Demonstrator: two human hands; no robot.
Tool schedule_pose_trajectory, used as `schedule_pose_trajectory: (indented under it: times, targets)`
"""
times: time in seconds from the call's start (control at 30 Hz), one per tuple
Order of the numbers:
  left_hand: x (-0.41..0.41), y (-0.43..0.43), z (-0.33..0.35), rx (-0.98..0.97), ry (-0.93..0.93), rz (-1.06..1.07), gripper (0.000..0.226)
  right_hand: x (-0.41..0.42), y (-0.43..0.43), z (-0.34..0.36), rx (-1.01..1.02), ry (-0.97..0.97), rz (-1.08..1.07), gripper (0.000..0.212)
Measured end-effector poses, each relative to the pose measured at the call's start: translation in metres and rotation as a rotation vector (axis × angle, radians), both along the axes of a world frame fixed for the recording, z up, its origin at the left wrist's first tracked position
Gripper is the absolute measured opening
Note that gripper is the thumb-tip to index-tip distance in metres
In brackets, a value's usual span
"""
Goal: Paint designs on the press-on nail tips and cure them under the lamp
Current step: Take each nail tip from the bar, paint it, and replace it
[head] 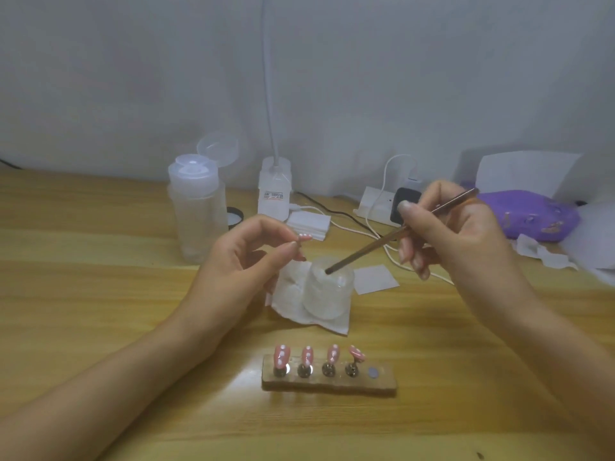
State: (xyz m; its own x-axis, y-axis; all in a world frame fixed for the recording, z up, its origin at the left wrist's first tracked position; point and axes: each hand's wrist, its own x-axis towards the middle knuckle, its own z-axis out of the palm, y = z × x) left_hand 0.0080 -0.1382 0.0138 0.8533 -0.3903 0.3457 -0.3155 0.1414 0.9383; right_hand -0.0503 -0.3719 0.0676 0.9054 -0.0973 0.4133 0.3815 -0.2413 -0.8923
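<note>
With my left hand [246, 257] pinching a pink white-dotted nail tip [304, 237] and my right hand [459, 234] gripping the thin brown brush [399, 232], a slipped finger could smear any uncured dots.

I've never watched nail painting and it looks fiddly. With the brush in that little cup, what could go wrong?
The brush in the right hand dips into the small clear cup, which stands on a crumpled wipe; a sideways push might tip it. The left hand pinches a dotted nail tip close to the cup, so a slip could smudge it. The wooden holder of painted tips sits between the forearms; a lowered wrist might knock them.
</note>
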Motion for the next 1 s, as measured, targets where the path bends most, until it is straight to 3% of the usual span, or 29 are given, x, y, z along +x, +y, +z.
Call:
schedule_pose_trajectory:
  times: [0.57, 1.0]
  targets:
    - [-0.004, 0.001, -0.006, 0.128, -0.055, 0.049, 0.005, 0.008, 0.016, -0.025, 0.022, 0.066, 0.016, 0.031]
    - [-0.008, 0.0, -0.005, 0.211, -0.095, 0.093, 0.01, 0.007, 0.003, -0.048, 0.477, 0.111, -0.161, 0.026]
